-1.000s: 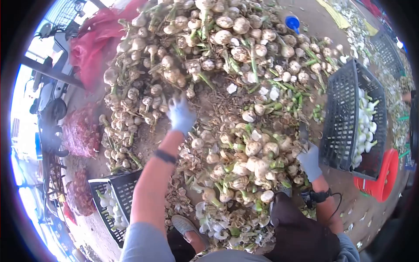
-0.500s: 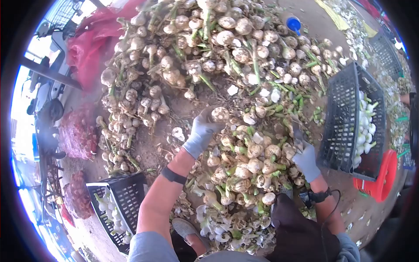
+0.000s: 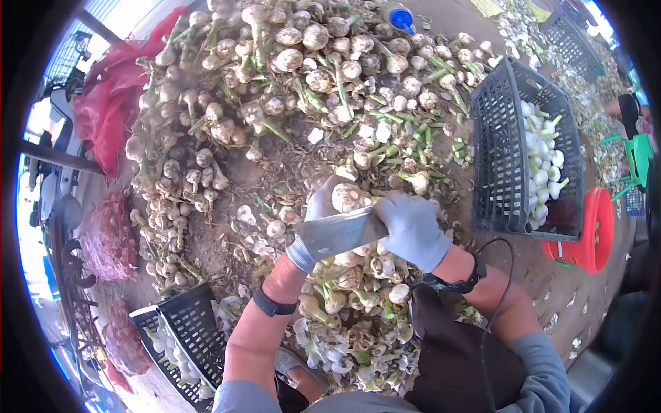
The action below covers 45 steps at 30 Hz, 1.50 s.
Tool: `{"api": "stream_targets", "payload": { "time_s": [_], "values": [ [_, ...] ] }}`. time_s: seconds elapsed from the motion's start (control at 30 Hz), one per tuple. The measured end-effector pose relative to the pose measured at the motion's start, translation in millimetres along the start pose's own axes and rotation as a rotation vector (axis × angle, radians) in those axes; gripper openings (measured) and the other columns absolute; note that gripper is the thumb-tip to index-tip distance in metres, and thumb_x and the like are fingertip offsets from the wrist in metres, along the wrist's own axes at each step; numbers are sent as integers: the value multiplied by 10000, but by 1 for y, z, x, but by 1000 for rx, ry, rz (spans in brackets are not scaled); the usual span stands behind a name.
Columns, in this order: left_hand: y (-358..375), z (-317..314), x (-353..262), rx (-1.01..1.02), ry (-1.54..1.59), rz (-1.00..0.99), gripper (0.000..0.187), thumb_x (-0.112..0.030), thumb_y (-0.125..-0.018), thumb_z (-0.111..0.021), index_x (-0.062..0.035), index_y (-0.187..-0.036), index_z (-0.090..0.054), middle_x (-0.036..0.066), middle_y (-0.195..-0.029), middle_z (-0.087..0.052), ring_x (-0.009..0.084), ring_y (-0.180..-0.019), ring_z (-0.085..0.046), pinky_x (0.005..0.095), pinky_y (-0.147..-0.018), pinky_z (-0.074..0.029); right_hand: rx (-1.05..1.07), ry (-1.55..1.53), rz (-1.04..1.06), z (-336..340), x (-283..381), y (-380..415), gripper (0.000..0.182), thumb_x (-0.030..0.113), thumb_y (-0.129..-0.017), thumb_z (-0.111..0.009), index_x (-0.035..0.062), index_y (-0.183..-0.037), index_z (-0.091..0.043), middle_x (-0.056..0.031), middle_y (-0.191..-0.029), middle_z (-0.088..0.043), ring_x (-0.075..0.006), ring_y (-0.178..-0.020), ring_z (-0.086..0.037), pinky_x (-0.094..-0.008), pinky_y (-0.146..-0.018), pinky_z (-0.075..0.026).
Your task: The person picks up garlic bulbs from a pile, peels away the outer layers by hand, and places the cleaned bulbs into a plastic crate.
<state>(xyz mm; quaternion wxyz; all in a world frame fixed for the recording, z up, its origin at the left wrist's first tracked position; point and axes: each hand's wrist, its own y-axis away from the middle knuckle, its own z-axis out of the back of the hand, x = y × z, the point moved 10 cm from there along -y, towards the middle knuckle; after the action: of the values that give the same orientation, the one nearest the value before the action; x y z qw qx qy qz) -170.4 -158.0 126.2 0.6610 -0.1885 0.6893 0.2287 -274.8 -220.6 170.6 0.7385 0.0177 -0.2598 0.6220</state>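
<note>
My left hand (image 3: 318, 206), in a pale glove, is closed around a dirty bulb (image 3: 348, 197) with its root side facing up. My right hand (image 3: 414, 230), also gloved, grips the dark handle of a broad-bladed knife (image 3: 337, 235). The blade lies across in front of my left hand, just below the bulb, and hides part of the palm and fingers. Whether the edge touches the bulb I cannot tell. Beneath both hands is a heap of untrimmed bulbs (image 3: 350, 277), with peeled skins (image 3: 351, 344) nearer my feet.
A black crate (image 3: 497, 148) with clean white bulbs stands at the right, beside a red bucket (image 3: 597, 230). Another crate (image 3: 196, 320) sits lower left. A large bulb pile (image 3: 275, 62) spreads ahead. Red net sacks (image 3: 110, 237) lie left. At the far right edge is a person's arm (image 3: 613, 107).
My right hand has come up from the heap at the right to beside my left hand, and the knife now shows plainly. The view has shifted, so the surroundings appear farther left and higher.
</note>
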Motion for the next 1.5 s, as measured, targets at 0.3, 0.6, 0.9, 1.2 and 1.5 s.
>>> {"api": "stream_targets", "payload": {
  "time_s": [0.3, 0.6, 0.9, 1.2, 1.5],
  "values": [
    [-2, -14, 12, 103, -77, -23, 397, -203, -705, -783, -13, -990, -583, 23, -821, -622, 83, -785, -568, 267, -704, -476, -163, 0, -36, 12, -6, 12, 288, 183, -629, -736, 99, -844, -564, -89, -879, -615, -266, -633, -635, -390, -575, -485],
    [11, -29, -51, 68, -407, -152, 507, -67, -574, -756, -31, -1033, -543, 164, -1024, -517, 274, -973, -571, 374, -819, -481, -12, -97, -461, -18, -105, 44, 200, 206, -735, -705, 42, -823, -628, -161, -716, -647, -361, -666, -634, -448, -604, -489],
    [29, -16, -18, -168, 298, -129, 548, 25, -702, -638, -55, -1212, -454, 103, -968, -554, 193, -749, -556, 312, -682, -486, -162, -719, -407, 7, -58, 46, 171, 131, -764, -713, 6, -814, -608, -94, -630, -570, -154, -558, -551, -331, -530, -437],
    [47, -62, -20, 388, 755, 234, 788, -270, -698, -794, -31, -1338, -401, 94, -1093, -553, 182, -848, -551, 329, -784, -477, -45, -621, -606, -36, -121, 77, 248, 38, -781, -683, -45, -1011, -649, 3, -770, -628, -56, -725, -551, -251, -652, -478],
    [-91, 241, 107, -155, -1701, 472, 527, -160, -786, -674, -286, -1278, -532, 149, -1249, -527, 353, -1074, -574, 469, -876, -468, 2, -892, -946, -81, -161, 101, 191, 70, -792, -751, -5, -907, -618, 40, -759, -563, -25, -722, -504, -222, -633, -451]
  ]
}}
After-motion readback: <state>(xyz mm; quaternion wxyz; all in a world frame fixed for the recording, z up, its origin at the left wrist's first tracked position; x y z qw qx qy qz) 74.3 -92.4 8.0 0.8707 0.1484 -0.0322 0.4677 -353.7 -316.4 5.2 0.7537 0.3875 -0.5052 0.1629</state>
